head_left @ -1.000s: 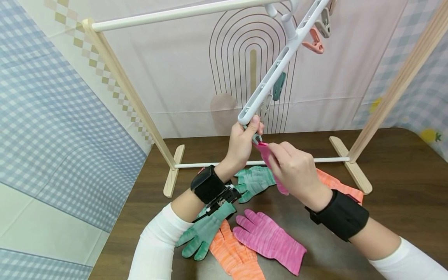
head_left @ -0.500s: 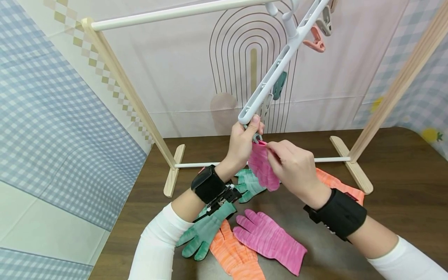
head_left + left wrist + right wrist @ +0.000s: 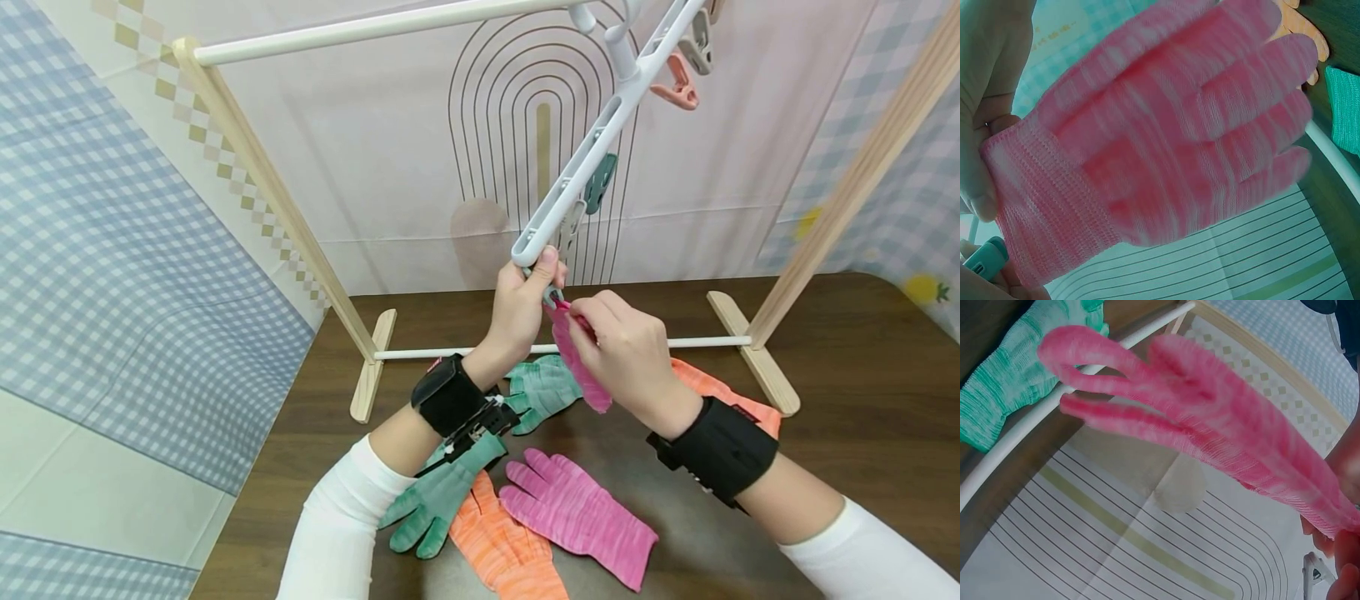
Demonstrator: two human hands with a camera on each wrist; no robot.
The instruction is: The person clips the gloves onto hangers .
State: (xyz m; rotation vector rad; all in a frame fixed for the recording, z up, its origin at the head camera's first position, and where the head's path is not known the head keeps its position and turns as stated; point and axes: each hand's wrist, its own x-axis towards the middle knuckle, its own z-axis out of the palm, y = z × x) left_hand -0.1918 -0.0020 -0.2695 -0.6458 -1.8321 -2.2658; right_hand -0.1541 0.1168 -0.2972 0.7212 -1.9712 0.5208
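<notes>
My left hand (image 3: pixel 521 304) grips a small teal clothespin (image 3: pixel 552 296) hanging from the near end of the pale blue-white hanger bar (image 3: pixel 570 179). With the right hand (image 3: pixel 630 354) I pinch the cuff of a pink knit glove (image 3: pixel 576 354), held up against the clothespin's tip. The glove's fingers dangle downward, edge-on in the head view. In the left wrist view the pink glove (image 3: pixel 1166 144) spreads broadly, its ribbed cuff beside the teal clothespin (image 3: pixel 988 257). Whether the clothespin's tips bite the cuff is hidden by my fingers.
More clothespins hang along the bar: dark teal (image 3: pixel 600 183), salmon (image 3: pixel 677 86) and grey (image 3: pixel 697 46). On the brown table lie another pink glove (image 3: pixel 577 517), orange gloves (image 3: pixel 510 550) and green gloves (image 3: pixel 543 387). A wooden stand with a white top rod (image 3: pixel 375 29) frames the area.
The hanging pink glove turned to face the head camera, then back edge-on. My right hand shifted slightly left and up at the cuff; the left hand stayed on the clothespin.
</notes>
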